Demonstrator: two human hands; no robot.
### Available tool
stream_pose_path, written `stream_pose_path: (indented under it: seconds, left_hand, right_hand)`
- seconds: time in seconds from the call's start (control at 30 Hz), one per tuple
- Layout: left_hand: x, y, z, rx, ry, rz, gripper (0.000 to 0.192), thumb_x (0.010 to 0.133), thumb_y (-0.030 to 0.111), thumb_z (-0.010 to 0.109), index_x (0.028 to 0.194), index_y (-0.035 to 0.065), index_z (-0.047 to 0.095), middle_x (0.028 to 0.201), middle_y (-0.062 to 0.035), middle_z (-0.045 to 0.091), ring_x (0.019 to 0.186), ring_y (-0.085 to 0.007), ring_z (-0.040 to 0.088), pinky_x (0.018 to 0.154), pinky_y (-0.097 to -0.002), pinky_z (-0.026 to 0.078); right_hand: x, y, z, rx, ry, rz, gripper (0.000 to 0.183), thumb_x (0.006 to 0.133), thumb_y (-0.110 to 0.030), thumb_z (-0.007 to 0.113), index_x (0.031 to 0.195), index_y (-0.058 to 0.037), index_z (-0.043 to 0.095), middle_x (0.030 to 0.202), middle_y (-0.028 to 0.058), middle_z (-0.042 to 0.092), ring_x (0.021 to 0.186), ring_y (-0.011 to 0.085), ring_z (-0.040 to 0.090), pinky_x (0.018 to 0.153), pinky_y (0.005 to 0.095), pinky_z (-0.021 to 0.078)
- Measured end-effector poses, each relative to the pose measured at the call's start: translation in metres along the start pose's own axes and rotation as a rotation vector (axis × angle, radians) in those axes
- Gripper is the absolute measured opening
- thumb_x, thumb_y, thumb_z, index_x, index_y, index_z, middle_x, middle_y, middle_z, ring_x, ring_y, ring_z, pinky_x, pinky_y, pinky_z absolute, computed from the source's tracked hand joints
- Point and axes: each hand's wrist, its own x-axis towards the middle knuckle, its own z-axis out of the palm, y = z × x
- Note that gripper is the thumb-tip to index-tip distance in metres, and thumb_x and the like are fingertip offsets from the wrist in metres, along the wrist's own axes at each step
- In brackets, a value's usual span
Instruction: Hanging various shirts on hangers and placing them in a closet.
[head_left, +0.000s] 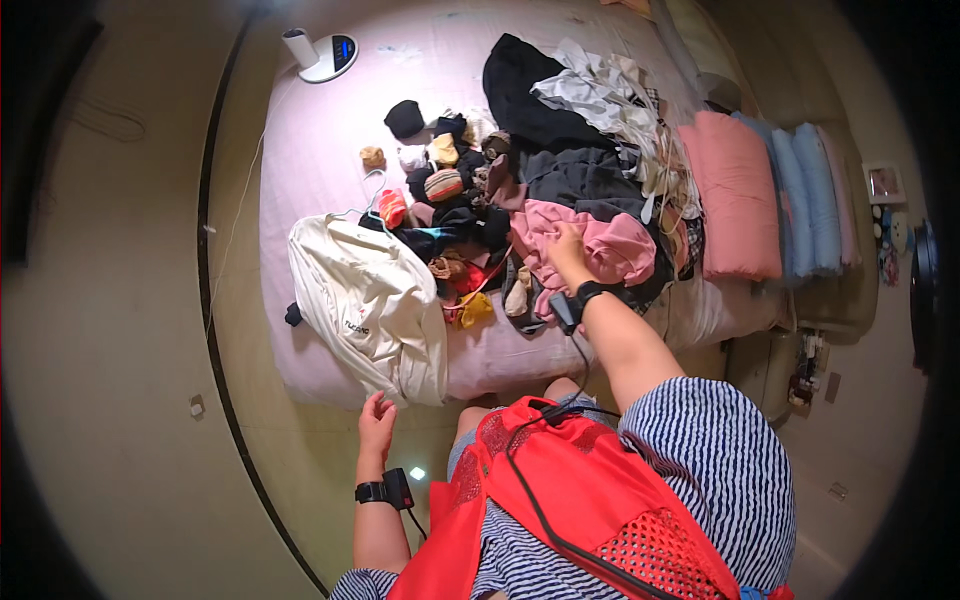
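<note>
My right hand (568, 247) is on a crumpled pink garment (619, 247) at the middle of the bed; its fingertips seem to pinch the cloth. My left hand (377, 426) hangs just below the bed's near edge, fingers apart, close to the hem of a white long-sleeved top (360, 300). That top lies spread on the bed with a pale hanger (373, 196) at its neck. Between the top and the pink garment is a heap of balled socks and small clothes (444, 185). Dark grey clothing (574, 176) lies beyond the pink garment.
A white lamp-like device (330, 60) stands on the bed's far left, its cable running down the left side. Black trousers (525, 90) and white clothes (600, 90) are piled at the far right. A folded pink quilt (735, 195) and blue quilts (814, 199) lie beyond them.
</note>
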Motion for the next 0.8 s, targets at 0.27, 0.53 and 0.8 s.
stream_pose_path:
  seconds: [0.27,0.53,0.8]
  left_hand:
    - [-0.009,0.035,0.066,0.082,-0.086,0.057,0.044,0.088,0.005,0.062,0.13,0.0019,0.049,0.109,-0.009,0.062,0.098,-0.0144,0.058,0.087,-0.0276,0.048]
    - [-0.029,0.082,0.137,0.166,-0.12,0.127,0.044,0.089,0.008,0.063,0.131,0.0024,0.048,0.115,-0.0112,0.062,0.102,-0.0156,0.058,0.089,-0.0281,0.047]
    - [-0.072,0.199,0.245,0.15,-0.399,0.544,0.057,0.081,0.012,0.074,0.132,0.0072,0.049,0.116,-0.0089,0.06,0.106,-0.0183,0.058,0.089,-0.0311,0.048]
  right_hand:
    - [-0.012,0.077,-0.106,-0.448,-0.392,0.162,0.039,0.079,-0.007,0.057,0.118,-0.0057,0.06,0.121,0.0207,0.058,0.113,0.038,0.055,0.096,0.0434,0.0447]
    - [-0.001,0.058,-0.188,0.664,-0.456,0.431,0.019,0.091,-0.024,0.062,0.089,-0.0044,0.064,0.077,0.0054,0.065,0.065,0.013,0.061,0.055,0.0273,0.0461]
    - [-0.007,-0.058,-0.356,1.505,-0.646,0.206,0.014,0.097,-0.016,0.054,0.099,-0.0046,0.061,0.086,0.0029,0.064,0.069,0.0106,0.061,0.061,0.0241,0.0515]
